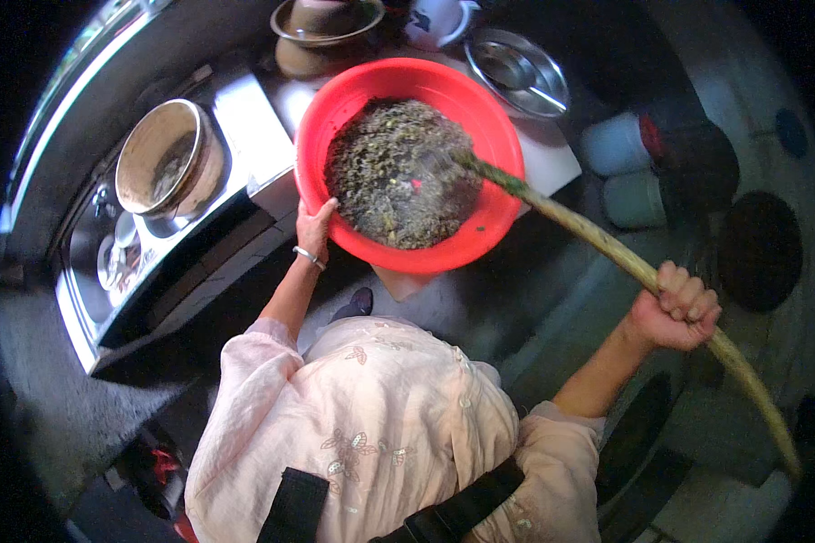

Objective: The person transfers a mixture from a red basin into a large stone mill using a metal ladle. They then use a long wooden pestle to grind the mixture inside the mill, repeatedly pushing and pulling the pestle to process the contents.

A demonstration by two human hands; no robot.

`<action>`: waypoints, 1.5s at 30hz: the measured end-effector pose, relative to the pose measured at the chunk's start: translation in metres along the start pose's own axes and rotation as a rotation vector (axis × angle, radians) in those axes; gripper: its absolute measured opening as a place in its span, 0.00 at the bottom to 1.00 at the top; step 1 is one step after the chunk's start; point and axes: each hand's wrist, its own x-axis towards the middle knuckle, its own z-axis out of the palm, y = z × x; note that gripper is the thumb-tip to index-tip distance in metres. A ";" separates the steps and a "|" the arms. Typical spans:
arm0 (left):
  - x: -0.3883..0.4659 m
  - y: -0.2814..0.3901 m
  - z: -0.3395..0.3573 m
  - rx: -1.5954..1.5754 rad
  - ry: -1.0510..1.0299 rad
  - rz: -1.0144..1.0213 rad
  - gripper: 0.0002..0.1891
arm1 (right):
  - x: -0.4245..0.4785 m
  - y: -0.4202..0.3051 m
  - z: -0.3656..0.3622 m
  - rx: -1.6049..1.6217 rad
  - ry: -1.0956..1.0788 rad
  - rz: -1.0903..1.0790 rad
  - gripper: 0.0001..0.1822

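A large red plastic basin (496, 224) holds a coarse, wet-looking greyish-green mash (387, 170) with a few yellow bits and a small red one. My left hand (314, 227) grips the near left rim of the basin, thumb over the edge; a silver bangle circles that wrist. In my right hand (679, 305) is a long wooden stick (584, 234), held in a fist well back from its lower end. That end is stained green and sits in the mash at the right, where the picture is blurred. The stick's other end reaches the lower right.
A sink counter (251, 129) at the left carries a deep pot (193, 163) and dishes (119, 261). Behind the basin stand a lidded vessel (326, 37), a white mug (438, 24) and a steel bowl (516, 71). Pale buckets (621, 146) stand at the right on the floor.
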 end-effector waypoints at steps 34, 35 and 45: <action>-0.126 -0.143 -0.080 0.909 0.035 0.125 0.33 | -0.361 -0.580 0.125 -1.345 0.899 -1.137 0.21; -0.136 -0.158 -0.082 0.947 0.015 0.092 0.33 | -0.373 -0.592 0.133 -1.363 0.961 -1.150 0.21; -0.196 -0.271 -0.050 1.122 -0.078 -0.510 0.28 | -0.443 -0.668 0.085 -1.461 1.021 -1.094 0.13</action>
